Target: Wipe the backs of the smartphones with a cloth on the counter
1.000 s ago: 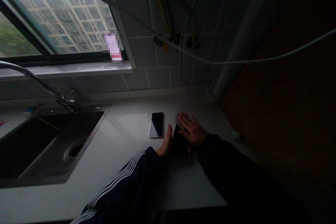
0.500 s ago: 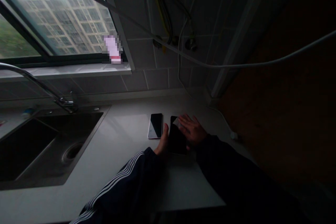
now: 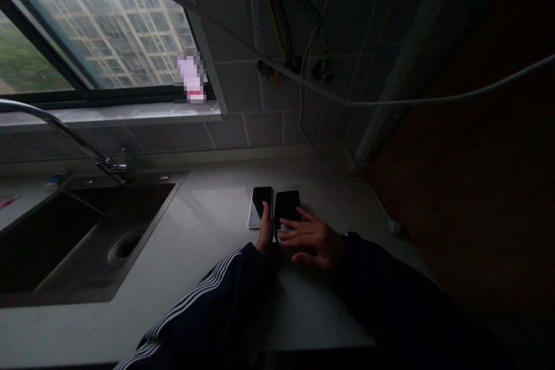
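Note:
A flat black phone-like device is in my left hand, at its left edge. The left thumb points up over the edge of a neighbouring phone, and the other fingers are hidden. My right hand lies over the lower part of the black device, its fingers stretched out to the left. Under its fingertips shows a small pale cloth, mostly covered. The other phone, with a light rim and dark glossy screen, rests on the counter just left of the device.
A steel sink is set into the white counter at left, with a curved faucet behind it. A white cable hangs across the view. A plug lies at right. Pipes hang on the tiled wall.
My right hand has slid down the black device towards me, and the pale cloth with it. The device and my left hand now sit closer to the other phone.

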Action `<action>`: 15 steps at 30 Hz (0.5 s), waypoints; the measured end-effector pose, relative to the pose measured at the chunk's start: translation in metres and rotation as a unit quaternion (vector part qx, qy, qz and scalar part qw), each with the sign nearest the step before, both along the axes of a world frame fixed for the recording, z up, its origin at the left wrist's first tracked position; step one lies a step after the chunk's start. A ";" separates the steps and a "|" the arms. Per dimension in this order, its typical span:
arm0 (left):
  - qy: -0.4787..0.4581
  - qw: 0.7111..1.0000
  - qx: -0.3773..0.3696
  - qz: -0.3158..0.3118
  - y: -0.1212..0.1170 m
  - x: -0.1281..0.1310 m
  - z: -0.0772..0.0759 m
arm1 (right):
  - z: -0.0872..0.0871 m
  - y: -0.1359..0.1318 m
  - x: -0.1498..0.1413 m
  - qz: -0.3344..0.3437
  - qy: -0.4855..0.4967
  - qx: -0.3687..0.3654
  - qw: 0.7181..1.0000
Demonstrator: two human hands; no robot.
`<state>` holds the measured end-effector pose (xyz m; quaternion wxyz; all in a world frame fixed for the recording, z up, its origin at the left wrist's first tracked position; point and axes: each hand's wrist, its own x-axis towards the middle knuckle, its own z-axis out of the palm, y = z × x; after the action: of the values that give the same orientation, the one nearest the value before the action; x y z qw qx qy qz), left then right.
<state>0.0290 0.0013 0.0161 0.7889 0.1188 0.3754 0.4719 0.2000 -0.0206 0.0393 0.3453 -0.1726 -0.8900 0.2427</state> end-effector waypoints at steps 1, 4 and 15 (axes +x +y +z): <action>0.013 1.000 -0.008 0.010 0.000 0.000 0.002 | -0.002 0.000 -0.001 -0.001 -0.010 0.004 1.000; 0.027 0.999 -0.012 0.014 -0.003 0.002 0.008 | -0.007 0.004 -0.001 -0.011 -0.059 0.018 0.998; -0.073 0.983 0.077 -0.151 -0.018 0.016 -0.009 | -0.019 0.033 0.017 -0.239 -0.129 0.077 0.959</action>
<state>0.0449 -0.0165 0.0072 0.8647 0.1996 0.2571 0.3826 0.2166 0.0126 0.0205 0.2880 -0.3834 -0.8755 0.0596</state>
